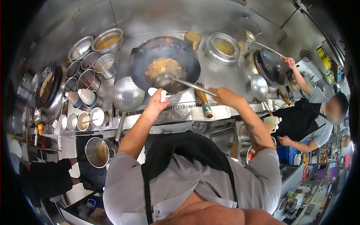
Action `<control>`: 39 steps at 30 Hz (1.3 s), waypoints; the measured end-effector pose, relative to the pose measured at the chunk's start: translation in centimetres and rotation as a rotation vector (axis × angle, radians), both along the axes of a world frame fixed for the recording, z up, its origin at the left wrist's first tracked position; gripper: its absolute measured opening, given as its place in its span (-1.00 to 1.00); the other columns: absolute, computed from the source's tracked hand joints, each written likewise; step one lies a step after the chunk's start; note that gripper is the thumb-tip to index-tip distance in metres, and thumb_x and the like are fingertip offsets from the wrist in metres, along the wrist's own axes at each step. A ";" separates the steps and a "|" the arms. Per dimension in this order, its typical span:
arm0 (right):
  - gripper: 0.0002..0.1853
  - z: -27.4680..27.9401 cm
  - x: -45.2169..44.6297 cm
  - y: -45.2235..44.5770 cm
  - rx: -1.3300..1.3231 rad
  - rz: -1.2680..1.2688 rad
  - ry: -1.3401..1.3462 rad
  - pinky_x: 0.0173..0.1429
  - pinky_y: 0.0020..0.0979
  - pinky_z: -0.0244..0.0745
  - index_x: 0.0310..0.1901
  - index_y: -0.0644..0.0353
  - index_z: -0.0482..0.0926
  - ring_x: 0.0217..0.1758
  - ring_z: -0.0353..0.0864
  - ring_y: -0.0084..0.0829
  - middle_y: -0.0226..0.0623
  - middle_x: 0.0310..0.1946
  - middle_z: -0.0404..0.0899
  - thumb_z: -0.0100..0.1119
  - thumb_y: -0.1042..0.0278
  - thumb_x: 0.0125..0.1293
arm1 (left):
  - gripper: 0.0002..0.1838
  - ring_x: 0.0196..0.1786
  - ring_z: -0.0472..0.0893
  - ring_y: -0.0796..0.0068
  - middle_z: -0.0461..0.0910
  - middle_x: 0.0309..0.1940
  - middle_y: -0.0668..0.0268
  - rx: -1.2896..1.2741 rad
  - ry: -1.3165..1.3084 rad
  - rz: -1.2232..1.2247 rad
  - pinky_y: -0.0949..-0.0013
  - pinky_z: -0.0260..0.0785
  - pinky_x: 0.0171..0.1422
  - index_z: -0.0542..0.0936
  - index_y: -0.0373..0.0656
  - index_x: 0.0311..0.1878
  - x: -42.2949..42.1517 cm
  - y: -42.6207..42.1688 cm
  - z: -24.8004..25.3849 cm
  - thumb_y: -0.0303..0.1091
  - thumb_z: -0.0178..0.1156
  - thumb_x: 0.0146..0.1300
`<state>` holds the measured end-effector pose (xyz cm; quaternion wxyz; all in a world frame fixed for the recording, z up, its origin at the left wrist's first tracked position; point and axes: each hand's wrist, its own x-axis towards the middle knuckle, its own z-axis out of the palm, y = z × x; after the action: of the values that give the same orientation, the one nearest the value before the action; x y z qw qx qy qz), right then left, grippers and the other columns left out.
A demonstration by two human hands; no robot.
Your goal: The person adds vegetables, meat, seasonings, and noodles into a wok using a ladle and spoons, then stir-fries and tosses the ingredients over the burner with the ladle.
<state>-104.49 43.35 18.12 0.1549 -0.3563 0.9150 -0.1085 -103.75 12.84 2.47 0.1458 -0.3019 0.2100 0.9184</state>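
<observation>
A dark wok [140,63] sits on the burner in front of me, with noodles [165,66] in it and steam over them. My left hand [159,101] is closed around a folded white cloth [164,95] at the wok's near rim; whether it grips the wok through the cloth I cannot tell. My right hand [228,97] is closed on the end of a long-handled metal ladle [191,85]. The ladle's bowl is over the near side of the noodles, partly blurred by steam. A bamboo wok brush [203,99] lies just below the ladle handle.
A perforated strainer [128,93] lies left of the wok. Metal pots and squeeze bottles [87,96] crowd the left side. A pot of yellowish liquid [224,47] stands at the back right. At the right, a co-worker [303,120] holds another ladle near a second wok [270,67].
</observation>
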 end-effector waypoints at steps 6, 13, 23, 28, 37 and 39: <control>-0.63 0.2 0.1 0.5 0.073 -0.105 -0.066 -0.03 -0.14 0.42 0.10 0.08 0.45 -0.19 0.57 -0.01 0.05 -0.24 0.57 0.00 0.37 0.22 | -0.92 -0.54 0.43 0.41 0.45 -0.54 0.33 0.026 0.029 -0.023 0.45 0.20 -0.64 0.44 -0.03 -0.30 -0.2 -0.8 -2.0 -0.28 0.04 0.22; -0.59 -4.6 -3.7 1.3 -0.123 -0.064 -0.004 -0.01 -0.17 0.43 0.08 0.31 0.43 -0.14 0.54 0.06 0.17 -0.20 0.54 0.10 0.39 0.18 | -0.85 -0.65 0.31 0.44 0.33 -0.67 0.34 0.089 -0.057 -0.019 0.45 0.17 -0.67 0.36 -0.09 -0.54 1.4 -0.9 2.1 -0.41 0.06 0.13; -0.62 -7.6 -2.1 -1.0 -0.213 -0.290 0.319 -0.25 -0.05 0.44 0.06 0.42 0.35 -0.33 0.56 0.09 0.19 -0.40 0.54 -0.07 0.47 0.21 | -0.88 -0.67 0.37 0.43 0.42 -0.61 0.35 -0.038 0.046 -0.060 0.47 0.24 -0.69 0.43 -0.05 -0.41 5.6 -0.4 -5.9 -0.26 0.13 0.15; -0.62 -7.3 -4.7 -2.1 -0.298 -0.370 0.199 -0.18 -0.04 0.43 0.04 0.41 0.37 -0.25 0.55 0.15 0.26 -0.34 0.53 -0.01 0.42 0.19 | -0.92 -0.66 0.37 0.45 0.42 -0.64 0.33 0.039 0.095 -0.068 0.49 0.18 -0.68 0.43 -0.13 -0.48 -4.1 -2.8 -6.6 -0.42 0.08 0.10; -0.82 -11.5 -13.4 -9.8 -0.477 -0.672 -0.241 -0.74 -0.39 0.29 -0.25 0.35 0.44 -0.79 0.36 -0.51 -0.29 -0.69 0.38 0.01 0.38 0.28 | -0.90 -0.57 0.38 0.48 0.40 -0.59 0.39 0.089 0.110 -0.078 0.48 0.16 -0.63 0.42 -0.01 -0.47 -5.8 -2.7 -8.3 -0.41 0.15 0.05; -0.82 -15.3 -15.1 -12.2 -0.552 -0.630 -0.362 -0.75 -0.45 0.27 -0.23 0.32 0.44 -0.80 0.31 -0.57 -0.40 -0.70 0.34 0.01 0.35 0.30 | -0.90 -0.56 0.38 0.48 0.40 -0.59 0.40 0.088 0.082 -0.089 0.48 0.17 -0.62 0.43 0.00 -0.47 -5.8 -2.6 -8.1 -0.41 0.17 0.05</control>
<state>-119.63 31.19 2.80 0.1711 -0.0640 0.8739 -0.4504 -109.56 10.24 -5.65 0.1909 -0.2476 0.1886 0.9309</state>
